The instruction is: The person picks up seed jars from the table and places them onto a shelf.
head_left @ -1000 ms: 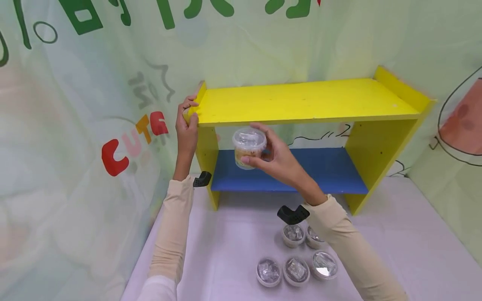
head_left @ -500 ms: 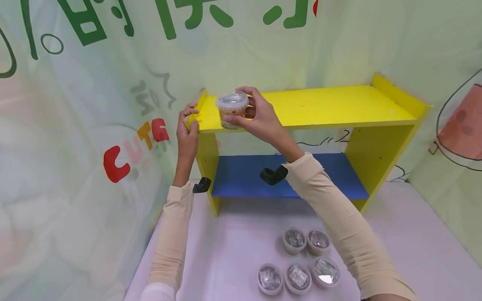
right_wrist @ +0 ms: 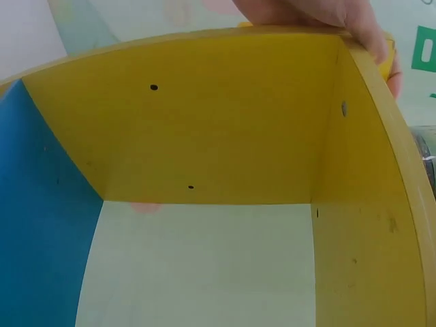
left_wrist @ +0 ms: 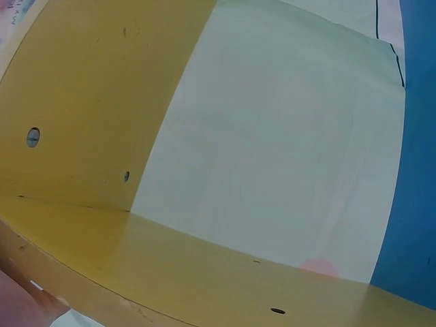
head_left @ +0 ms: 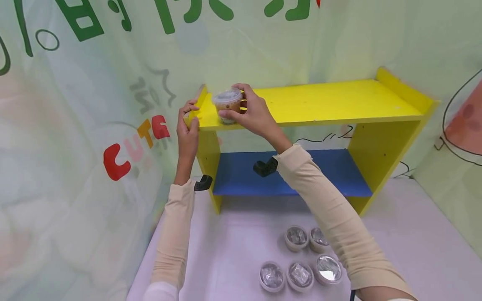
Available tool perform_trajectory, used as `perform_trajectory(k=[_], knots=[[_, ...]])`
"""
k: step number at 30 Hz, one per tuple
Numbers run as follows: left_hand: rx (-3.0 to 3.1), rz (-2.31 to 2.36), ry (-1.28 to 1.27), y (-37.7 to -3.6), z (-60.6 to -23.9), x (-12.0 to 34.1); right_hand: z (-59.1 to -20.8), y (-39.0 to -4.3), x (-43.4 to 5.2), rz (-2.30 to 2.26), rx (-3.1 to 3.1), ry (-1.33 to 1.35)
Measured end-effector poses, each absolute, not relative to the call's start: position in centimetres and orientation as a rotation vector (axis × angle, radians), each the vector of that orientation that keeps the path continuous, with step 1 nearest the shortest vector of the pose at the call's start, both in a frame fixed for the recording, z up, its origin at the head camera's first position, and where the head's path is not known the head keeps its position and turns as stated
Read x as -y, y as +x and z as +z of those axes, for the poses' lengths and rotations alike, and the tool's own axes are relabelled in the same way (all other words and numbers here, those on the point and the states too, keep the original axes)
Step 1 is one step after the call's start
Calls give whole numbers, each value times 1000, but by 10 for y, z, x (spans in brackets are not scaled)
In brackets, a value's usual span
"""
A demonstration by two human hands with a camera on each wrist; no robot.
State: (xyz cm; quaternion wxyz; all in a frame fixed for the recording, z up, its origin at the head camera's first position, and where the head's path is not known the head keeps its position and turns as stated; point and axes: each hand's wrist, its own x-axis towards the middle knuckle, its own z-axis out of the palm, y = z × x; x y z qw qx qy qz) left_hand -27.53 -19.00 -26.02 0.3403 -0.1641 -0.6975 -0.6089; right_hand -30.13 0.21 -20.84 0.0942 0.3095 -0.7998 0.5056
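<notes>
A clear plastic cup (head_left: 227,109) with a lid and brownish contents is upright at the left end of the yellow top board (head_left: 320,100) of a small shelf. My right hand (head_left: 260,117) holds it from the right, thumb in front and fingers behind. Whether its base touches the board, I cannot tell. My left hand (head_left: 188,131) grips the shelf's left upper corner. In the right wrist view that left hand (right_wrist: 313,12) shows over the yellow side panel (right_wrist: 225,116), and a sliver of the cup (right_wrist: 428,158) appears at the right edge.
Several similar lidded cups (head_left: 300,274) stand on the pale tablecloth (head_left: 226,246) in front of the shelf, partly beside the right sleeve. A blue lower board (head_left: 244,175) spans the shelf. A printed cloth backdrop (head_left: 263,54) hangs behind and to the left.
My right hand has raised the cup from in front of the shelf opening to the top board, then moved it slightly left and down. My left hand has kept its grip on the corner.
</notes>
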Motion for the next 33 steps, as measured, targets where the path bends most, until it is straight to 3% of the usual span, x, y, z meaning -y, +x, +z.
perform_trajectory(k=[33], knots=[[1800,-1631,-454,-272,-253,189,-199,-267,-36,1082,2768,749]])
